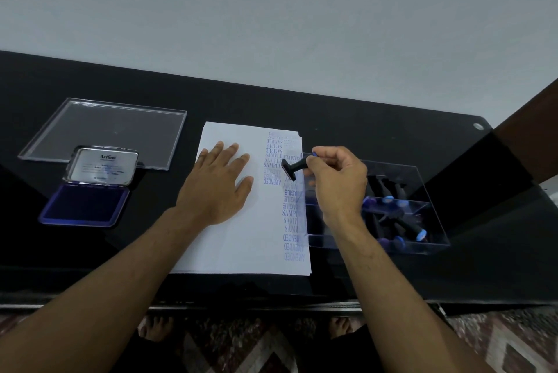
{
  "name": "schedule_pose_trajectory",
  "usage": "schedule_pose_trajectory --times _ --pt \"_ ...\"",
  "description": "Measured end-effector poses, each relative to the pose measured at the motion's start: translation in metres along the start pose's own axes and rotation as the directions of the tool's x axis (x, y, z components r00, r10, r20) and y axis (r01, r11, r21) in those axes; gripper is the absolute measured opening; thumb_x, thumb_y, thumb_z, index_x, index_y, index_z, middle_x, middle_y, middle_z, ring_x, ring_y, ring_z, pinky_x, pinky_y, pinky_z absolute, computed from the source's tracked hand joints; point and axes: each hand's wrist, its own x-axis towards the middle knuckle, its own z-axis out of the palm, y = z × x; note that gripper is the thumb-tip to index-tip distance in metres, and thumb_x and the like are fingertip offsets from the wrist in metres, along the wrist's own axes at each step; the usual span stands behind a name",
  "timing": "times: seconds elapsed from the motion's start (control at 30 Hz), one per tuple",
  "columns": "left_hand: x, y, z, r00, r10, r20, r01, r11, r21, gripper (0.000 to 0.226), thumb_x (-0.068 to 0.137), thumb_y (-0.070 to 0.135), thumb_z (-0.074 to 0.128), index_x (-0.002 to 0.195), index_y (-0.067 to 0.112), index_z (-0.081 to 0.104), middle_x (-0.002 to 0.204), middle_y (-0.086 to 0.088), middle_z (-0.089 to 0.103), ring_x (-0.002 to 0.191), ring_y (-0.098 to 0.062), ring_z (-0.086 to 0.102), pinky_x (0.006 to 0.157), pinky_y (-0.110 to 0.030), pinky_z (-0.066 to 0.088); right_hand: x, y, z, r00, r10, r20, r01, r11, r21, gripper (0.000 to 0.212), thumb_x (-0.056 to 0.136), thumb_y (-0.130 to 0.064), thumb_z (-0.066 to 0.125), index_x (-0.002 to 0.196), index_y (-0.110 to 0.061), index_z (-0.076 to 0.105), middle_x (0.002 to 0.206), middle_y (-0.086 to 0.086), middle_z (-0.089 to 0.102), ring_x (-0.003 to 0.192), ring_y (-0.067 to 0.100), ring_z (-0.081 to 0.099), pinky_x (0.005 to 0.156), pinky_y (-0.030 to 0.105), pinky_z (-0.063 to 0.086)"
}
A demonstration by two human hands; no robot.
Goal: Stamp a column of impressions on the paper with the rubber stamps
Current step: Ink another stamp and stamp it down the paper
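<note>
Stamp (pixel 293 168): black, T-shaped, tilted above the paper.
Paper (pixel 241 240): white; blue impressions (pixel 273 158), apparently two columns.
Right hand (pixel 336 182): grip pinches the stamp's handle.
Left hand (pixel 219 184): flat, fingers spread on the paper.

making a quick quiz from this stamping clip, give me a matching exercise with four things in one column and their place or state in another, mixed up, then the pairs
Things:
1. ink pad
2. rubber stamp
3. left hand
4. clear box of stamps

Places or states:
A. pinched by the right hand above the printed column
B. lying flat on the paper
C. lid open, at the left of the table
D. beside the paper's right edge

Pairs: 1-C, 2-A, 3-B, 4-D
</note>
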Motion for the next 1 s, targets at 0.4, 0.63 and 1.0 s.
schedule_pose_trajectory --times 0.4,0.63,1.0 --pt "0.005 0.053 -0.005 1.0 0.01 0.024 -0.006 0.988 -0.153 0.058 0.101 0.049 0.045 0.154 0.026 0.036 0.165 0.0 0.026 0.155 -0.025 0.016 0.125 -0.043 0.009 0.012 -0.004 -0.043 0.993 0.058 -0.106 -0.049 0.995 0.087 0.009 0.079 -0.007 0.068 0.083 -0.015 0.068 0.074 0.003 0.071 0.067 0.021 0.071 0.063 0.037 0.058" --pt "0.005 0.089 0.005 0.999 0.045 -0.003 -0.045 0.983 -0.178 0.057 0.101 0.048 0.047 0.153 0.027 0.038 0.165 0.001 0.027 0.154 -0.024 0.019 0.123 -0.039 0.009 0.008 0.006 -0.053 0.99 -0.142 -0.027 0.129 0.95 -0.286 0.015 0.075 -0.005 0.068 0.078 -0.018 0.059 0.075 -0.002 0.064 0.068 0.014 0.061 0.062 0.024 0.054" --pt "0.005 0.085 0.02 0.998 0.069 -0.002 -0.069 0.99 -0.124 0.056 0.102 0.046 0.047 0.152 0.021 0.041 0.163 -0.004 0.032 0.153 -0.026 0.022 0.124 -0.043 0.011 0.013 0.012 -0.044 0.955 -0.205 0.213 0.294 0.75 -0.592 0.016 0.077 -0.003 0.063 0.074 -0.018 0.057 0.083 -0.004 0.054 0.072 0.01 0.053 0.063 0.027 0.049"
